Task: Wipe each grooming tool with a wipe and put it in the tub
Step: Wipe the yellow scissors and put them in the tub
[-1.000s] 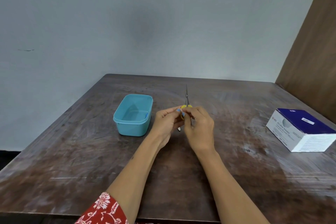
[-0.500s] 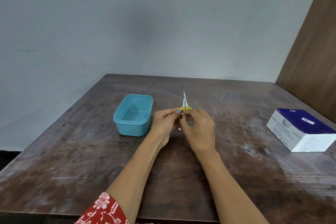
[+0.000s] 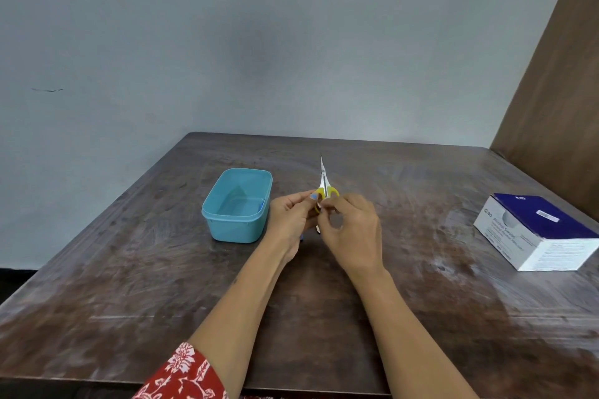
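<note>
Dark, worn wood makes up the table [image 3: 129,285], which stands against a pale blue-grey wall [image 3: 227,42] with a brown panel [image 3: 557,91] on the right.

Set against the picture from a second ago, the small scissors [image 3: 323,180] have turned: their closed blades then showed as a thin dark line, and now show a bright flat side, tip pointing up and away and leaning slightly left. Both hands have stayed over the same middle part of the table, and the tub and box lie where they lay.

The left hand [image 3: 291,220] has its fingers curled, thumb and forefinger meeting at the yellow handles of the scissors. The right hand [image 3: 351,230] is curled too, its fingertips pressed together at the same handles. A scrap of something pale shows between the fingertips, too small to say whether it is a wipe. A short pale bit also sticks out below the hands, and what it is cannot be told.

Just left of the left hand sits the open turquoise tub [image 3: 238,204], with a small blue thing against its right inner wall. Well off to the right lies a blue-and-white box [image 3: 534,230]. A red patterned sleeve [image 3: 184,376] shows at the near edge.
</note>
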The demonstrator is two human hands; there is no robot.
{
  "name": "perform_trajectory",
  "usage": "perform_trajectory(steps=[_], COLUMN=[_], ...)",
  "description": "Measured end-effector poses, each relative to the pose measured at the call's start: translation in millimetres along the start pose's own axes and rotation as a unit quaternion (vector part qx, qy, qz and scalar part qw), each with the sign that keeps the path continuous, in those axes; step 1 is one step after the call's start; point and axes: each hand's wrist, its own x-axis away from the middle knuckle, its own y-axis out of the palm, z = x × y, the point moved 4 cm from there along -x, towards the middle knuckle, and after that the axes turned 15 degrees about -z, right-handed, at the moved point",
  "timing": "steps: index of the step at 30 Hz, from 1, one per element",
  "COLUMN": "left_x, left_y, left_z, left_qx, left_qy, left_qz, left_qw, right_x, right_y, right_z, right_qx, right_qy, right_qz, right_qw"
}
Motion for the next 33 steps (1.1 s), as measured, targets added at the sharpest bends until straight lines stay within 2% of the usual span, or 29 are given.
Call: perform_trajectory(steps=[6,11,17,20,22,24,26,28,30,33], left_x=[1,-1,-2,-3,-4,-4,-3,-3,-4,-4], left_y=[3,-1,1,-2,-4,-4,-2,-1,0,1], left_z=[0,0,-2,-3,-4,-3,-2,-2,-4,-7], left_qx=[0.007,0.006,0.005,-0.001,-0.009,-0.018,-0.021,-0.022,-0.03,-0.046], left_qy=[0.003,0.008,0.009,0.013,0.016,0.022,0.035,0.038,0.033,0.036], left_qz=[-0.01,0.001,-0.008,0.004,0.012,0.018,0.02,0.018,0.011,0.006], left_qw=[1.0,1.0,1.0,1.0,1.0,0.999,0.999,0.999,0.999,0.998], right_x=[-1,0,-1,0,1,3,3,3,4,4], right_y=[-3,-1,-2,0,1,-2,-8,-13,-10,-5], right_z=[3,3,4,4,3,5,11,19,26,27], right_qx=[-0.02,-0.02,-0.025,-0.025,-0.022,-0.037,-0.087,-0.176,-0.282,-0.367], right_qy=[0.022,0.034,0.024,0.015,0.03,0.068,0.118,0.191,0.259,0.27], right_qz=[0.029,-0.002,0.027,0.006,-0.002,0.023,0.084,0.124,0.119,0.101], right_qw=[0.999,0.999,0.999,1.0,0.999,0.997,0.986,0.958,0.916,0.884])
